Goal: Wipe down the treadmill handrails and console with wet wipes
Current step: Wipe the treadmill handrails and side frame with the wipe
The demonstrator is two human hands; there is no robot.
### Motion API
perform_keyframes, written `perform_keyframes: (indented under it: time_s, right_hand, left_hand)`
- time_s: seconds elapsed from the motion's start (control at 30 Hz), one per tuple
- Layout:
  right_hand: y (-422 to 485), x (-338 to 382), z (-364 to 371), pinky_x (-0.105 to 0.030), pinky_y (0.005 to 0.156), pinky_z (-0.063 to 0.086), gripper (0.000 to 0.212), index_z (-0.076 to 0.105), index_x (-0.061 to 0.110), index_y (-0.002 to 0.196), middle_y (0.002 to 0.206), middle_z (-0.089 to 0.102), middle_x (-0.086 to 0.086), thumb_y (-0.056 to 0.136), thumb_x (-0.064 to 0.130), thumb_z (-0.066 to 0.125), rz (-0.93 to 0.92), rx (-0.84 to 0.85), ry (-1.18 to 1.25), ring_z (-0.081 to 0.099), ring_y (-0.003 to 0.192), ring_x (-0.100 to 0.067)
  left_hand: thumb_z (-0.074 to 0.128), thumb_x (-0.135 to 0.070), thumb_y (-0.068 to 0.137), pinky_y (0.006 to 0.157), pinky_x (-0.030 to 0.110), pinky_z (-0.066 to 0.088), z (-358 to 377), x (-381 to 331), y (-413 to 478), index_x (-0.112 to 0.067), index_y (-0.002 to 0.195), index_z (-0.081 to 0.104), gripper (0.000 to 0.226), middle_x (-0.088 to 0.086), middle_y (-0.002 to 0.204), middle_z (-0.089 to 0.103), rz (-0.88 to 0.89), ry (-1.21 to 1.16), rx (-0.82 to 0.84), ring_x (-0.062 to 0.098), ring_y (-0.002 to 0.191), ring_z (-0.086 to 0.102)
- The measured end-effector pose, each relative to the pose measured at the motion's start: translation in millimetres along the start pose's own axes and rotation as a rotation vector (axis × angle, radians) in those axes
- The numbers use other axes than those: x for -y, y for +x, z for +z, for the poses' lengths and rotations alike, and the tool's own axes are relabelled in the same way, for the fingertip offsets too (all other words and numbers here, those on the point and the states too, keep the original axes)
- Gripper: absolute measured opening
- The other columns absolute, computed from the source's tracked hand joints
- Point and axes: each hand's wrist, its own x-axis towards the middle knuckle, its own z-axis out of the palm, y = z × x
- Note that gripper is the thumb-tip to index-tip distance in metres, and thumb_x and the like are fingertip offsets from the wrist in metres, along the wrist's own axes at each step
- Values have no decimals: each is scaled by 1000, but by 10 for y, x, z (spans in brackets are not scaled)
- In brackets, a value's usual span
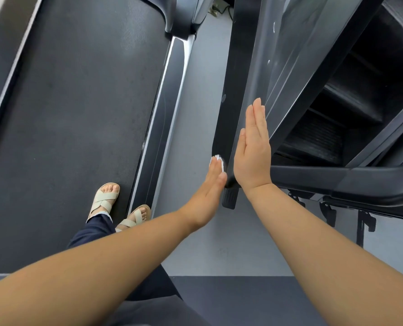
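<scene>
Head view: seemingly wiping the near end of the handrail. Pressing the wet wipe to its left face with a flat, straight-fingered left hand; bracing the opposite face with a flat right hand. Needing next a steady slide along the rail

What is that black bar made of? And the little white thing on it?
The black handrail looks like hard plastic, smooth and matte, with only a dull sheen; it could be coated metal. The white wipe under the left hand looks like soft cloth or paper: it crumples.
</scene>
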Motion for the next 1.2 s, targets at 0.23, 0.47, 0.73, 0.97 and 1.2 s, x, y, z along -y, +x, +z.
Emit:
perform_keyframes:
  time_s: [0.23, 0.47, 0.73, 0.97, 1.2]
  right_hand:
    - [-3, 18, -6, -33, 119, 15, 46, 29, -3, 144, 154, 24, -18, 98, 1, 31, 29, 9, -5, 12, 141, -16]
    - [-4, 19, -16, -35, 119, 16, 46, 28, -2, 145, 155, 22, -17, 99, 2, 30, 34, 26, -14, 11, 142, -16]
    - [-18, 111, -78, -39, 119, 17, 47, 25, 0, 147, 157, 17, -14, 100, 0, 32, 87, 90, -34, 10, 144, -20]
    - [-129, 283, -389, -3, 108, 11, 47, 31, 10, 146, 156, 23, 1, 100, 4, 38, 215, 209, 81, 16, 141, -2]
    - [-458, 360, -478, -28, 115, 26, 42, 47, 11, 138, 142, 40, 8, 96, 2, 47, 157, 268, 97, 25, 138, -2]
  left_hand:
    - [12, -44, 102, 121, 33, -3, 12, -103, 55, -30, 149, -13, 55, -19, 155, -18, 11, 13, -34, -6, 140, -15]
    - [15, -41, 104, 121, 32, -3, 16, -144, 107, -29, 150, -12, 54, -17, 157, -14, 18, 22, -61, -5, 142, -12]
    - [30, -24, 104, 106, 24, 32, 75, -182, -33, -32, 152, 18, 49, 5, 153, 33, -28, 150, -230, 19, 136, 35]
    - [41, -16, 101, 51, 7, 33, -56, -240, -112, -22, 132, 57, 35, -11, 70, 57, -17, 205, -338, 5, 52, 49]
    - [64, -25, 90, 94, 20, 47, -69, -253, -156, -21, 140, 48, 52, 0, 128, 62, -25, 291, -239, 12, 110, 60]
